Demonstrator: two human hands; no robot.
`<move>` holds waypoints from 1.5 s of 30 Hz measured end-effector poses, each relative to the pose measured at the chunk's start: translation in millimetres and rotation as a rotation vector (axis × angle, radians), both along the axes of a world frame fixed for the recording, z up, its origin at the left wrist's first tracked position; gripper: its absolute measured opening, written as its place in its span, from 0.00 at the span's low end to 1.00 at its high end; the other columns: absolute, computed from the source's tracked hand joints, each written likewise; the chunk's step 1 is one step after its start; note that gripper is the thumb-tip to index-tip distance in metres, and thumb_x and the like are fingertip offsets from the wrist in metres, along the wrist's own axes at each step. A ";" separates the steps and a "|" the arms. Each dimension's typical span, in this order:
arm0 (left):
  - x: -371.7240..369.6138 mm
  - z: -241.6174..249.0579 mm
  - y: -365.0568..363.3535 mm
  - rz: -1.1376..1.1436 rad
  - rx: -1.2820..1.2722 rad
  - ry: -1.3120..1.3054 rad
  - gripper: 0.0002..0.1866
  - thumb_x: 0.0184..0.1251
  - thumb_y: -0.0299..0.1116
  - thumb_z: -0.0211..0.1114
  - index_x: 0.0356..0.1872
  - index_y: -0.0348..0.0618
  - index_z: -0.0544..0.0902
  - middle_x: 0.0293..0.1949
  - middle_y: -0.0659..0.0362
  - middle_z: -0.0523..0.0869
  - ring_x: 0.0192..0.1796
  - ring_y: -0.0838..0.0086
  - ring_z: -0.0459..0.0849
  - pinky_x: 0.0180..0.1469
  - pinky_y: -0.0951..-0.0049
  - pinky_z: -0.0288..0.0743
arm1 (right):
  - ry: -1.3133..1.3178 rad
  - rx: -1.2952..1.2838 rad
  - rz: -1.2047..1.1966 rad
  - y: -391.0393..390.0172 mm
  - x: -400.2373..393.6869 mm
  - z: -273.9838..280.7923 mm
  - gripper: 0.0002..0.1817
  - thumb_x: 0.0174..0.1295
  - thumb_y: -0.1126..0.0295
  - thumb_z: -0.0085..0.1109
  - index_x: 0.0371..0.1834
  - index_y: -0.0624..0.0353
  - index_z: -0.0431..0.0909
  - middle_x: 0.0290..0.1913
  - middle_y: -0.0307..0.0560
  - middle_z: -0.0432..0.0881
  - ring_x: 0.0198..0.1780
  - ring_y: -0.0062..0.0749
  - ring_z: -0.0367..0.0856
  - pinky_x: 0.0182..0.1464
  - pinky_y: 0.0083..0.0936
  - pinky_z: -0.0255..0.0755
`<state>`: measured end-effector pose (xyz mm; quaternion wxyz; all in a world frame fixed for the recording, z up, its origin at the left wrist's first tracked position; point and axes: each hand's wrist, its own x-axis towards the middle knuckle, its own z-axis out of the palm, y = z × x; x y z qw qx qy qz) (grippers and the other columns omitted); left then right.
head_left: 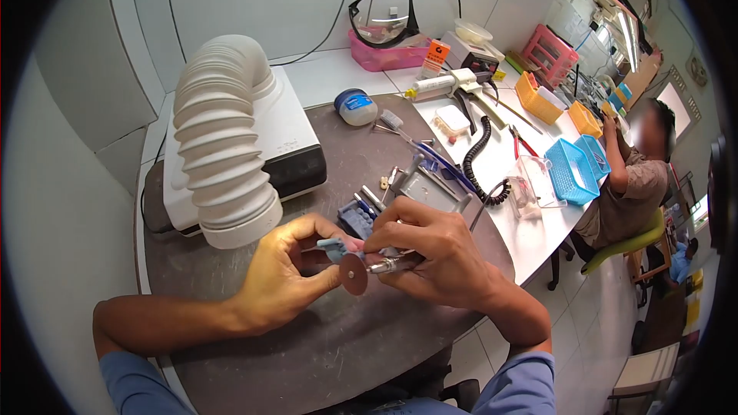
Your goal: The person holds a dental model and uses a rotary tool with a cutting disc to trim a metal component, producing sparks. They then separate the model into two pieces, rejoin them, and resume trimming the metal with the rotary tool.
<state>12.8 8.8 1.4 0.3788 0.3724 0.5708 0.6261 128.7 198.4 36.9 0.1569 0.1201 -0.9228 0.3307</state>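
Left hand (280,280) fingers pinch pink-blue piece (338,247); right hand (430,253) grips disc handpiece (384,264), disc (354,274) at piece — cutting looks mid-way, unfinished.

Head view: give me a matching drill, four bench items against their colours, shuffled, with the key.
Things:
1. ribbed hose
2. tray holding the safety glasses
3. mesh basket
4. cutting disc on the tool in the right hand

Colours:
A. blue
B. reddish brown
C. white
D. pink

Pairs: 1-C, 2-D, 3-A, 4-B. The left hand pinches a small blue-and-pink piece against the disc.
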 end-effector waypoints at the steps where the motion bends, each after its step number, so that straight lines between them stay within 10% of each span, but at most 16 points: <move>1: 0.3 -1.7 1.5 0.005 0.042 0.034 0.11 0.64 0.24 0.67 0.45 0.37 0.77 0.46 0.57 0.82 0.51 0.76 0.83 0.56 0.74 0.79 | -0.005 -0.008 -0.014 -0.3 1.0 -0.7 0.14 0.48 0.73 0.68 0.40 0.55 0.81 0.38 0.42 0.78 0.32 0.41 0.82 0.33 0.33 0.74; 18: 8.0 5.4 -4.8 0.116 -0.019 -0.321 0.14 0.63 0.21 0.66 0.46 0.39 0.71 0.46 0.55 0.77 0.56 0.70 0.79 0.59 0.69 0.75 | 0.159 0.090 -0.262 5.4 3.6 2.6 0.08 0.48 0.79 0.66 0.28 0.60 0.75 0.23 0.44 0.76 0.16 0.33 0.75 0.18 0.27 0.66; 30: 1.0 13.3 -3.0 0.092 -0.094 -0.373 0.19 0.67 0.23 0.63 0.56 0.39 0.68 0.52 0.51 0.82 0.55 0.76 0.80 0.57 0.76 0.75 | 0.066 0.206 -0.394 18.7 4.4 -1.4 0.11 0.46 0.79 0.69 0.32 0.59 0.77 0.28 0.47 0.82 0.23 0.35 0.81 0.23 0.27 0.69; 45: -29.2 3.5 2.4 -0.052 -0.095 -0.182 0.20 0.71 0.28 0.61 0.58 0.41 0.65 0.54 0.57 0.80 0.56 0.79 0.77 0.60 0.77 0.70 | -0.477 0.405 -0.313 16.4 6.1 20.2 0.20 0.54 0.52 0.70 0.28 0.59 0.79 0.22 0.48 0.82 0.25 0.43 0.82 0.29 0.34 0.72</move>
